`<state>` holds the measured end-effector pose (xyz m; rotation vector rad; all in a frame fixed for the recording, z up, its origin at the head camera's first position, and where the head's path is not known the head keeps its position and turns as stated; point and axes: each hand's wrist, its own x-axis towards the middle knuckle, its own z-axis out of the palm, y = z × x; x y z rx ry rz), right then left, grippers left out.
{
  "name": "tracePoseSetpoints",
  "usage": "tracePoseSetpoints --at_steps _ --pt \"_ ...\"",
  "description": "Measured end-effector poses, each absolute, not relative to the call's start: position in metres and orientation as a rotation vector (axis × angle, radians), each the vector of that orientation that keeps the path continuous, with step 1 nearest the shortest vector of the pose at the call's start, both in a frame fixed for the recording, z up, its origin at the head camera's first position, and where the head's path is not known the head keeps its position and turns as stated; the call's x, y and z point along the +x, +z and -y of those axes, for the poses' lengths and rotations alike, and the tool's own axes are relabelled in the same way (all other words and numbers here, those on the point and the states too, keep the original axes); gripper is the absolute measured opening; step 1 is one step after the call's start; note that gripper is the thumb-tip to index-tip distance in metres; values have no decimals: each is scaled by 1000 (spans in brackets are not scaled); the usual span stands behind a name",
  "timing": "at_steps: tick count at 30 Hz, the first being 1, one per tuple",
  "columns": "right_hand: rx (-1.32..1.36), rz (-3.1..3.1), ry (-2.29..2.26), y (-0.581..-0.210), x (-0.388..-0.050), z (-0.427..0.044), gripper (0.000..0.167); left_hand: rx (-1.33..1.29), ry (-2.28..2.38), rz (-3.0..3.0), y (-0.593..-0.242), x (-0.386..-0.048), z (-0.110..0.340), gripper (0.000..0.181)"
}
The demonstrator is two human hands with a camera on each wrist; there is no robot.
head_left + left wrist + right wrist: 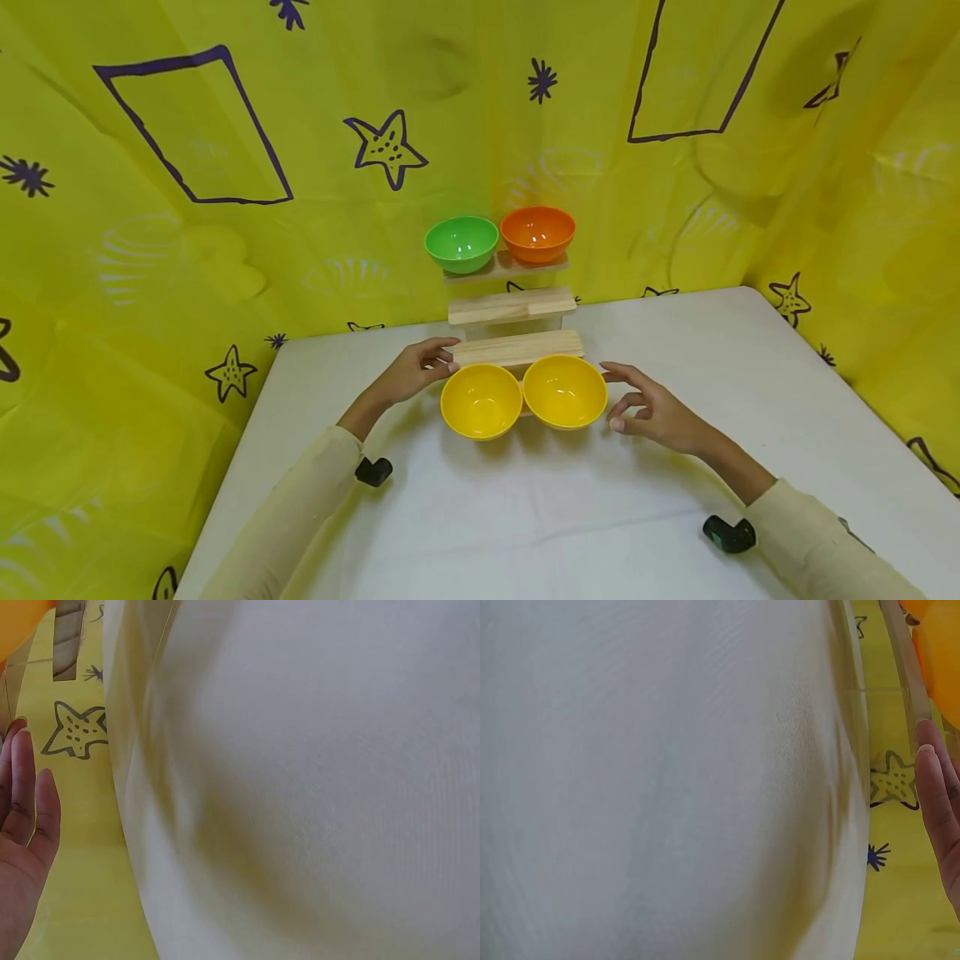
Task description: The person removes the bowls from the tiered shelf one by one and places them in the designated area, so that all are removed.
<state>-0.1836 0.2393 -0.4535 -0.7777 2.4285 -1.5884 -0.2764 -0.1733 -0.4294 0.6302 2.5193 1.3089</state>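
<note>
Two yellow bowls stand side by side on the lowest step of a wooden tiered stand (516, 348) in the head view: a left yellow bowl (482, 402) and a right yellow bowl (565, 392). My left hand (411, 372) is beside the left bowl, its loosely bent fingers at the stand's left end; whether they touch it I cannot tell. At the right bowl's outer side, my right hand (654, 410) has its fingers extended close to the rim, gripping nothing. Each wrist view shows only part of a hand, the left (26, 825) and the right (939, 810).
On the stand's top step sit a green bowl (462, 244) and an orange bowl (537, 234). Wooden steps between the two rows bear no bowls. A white-covered table (480, 517) carries the stand, with a yellow patterned curtain (465, 150) behind it and at the sides.
</note>
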Motion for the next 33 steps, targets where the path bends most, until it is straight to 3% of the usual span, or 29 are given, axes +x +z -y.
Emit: tracePoseSetpoints --at_steps 19,33 --pt "-777 -2419 -1649 -455 -186 -228 87 617 1294 -2527 -430 -276 174 50" --pt "-690 -2360 -1660 -452 -189 -213 110 647 1290 -2532 -430 -276 173 50"
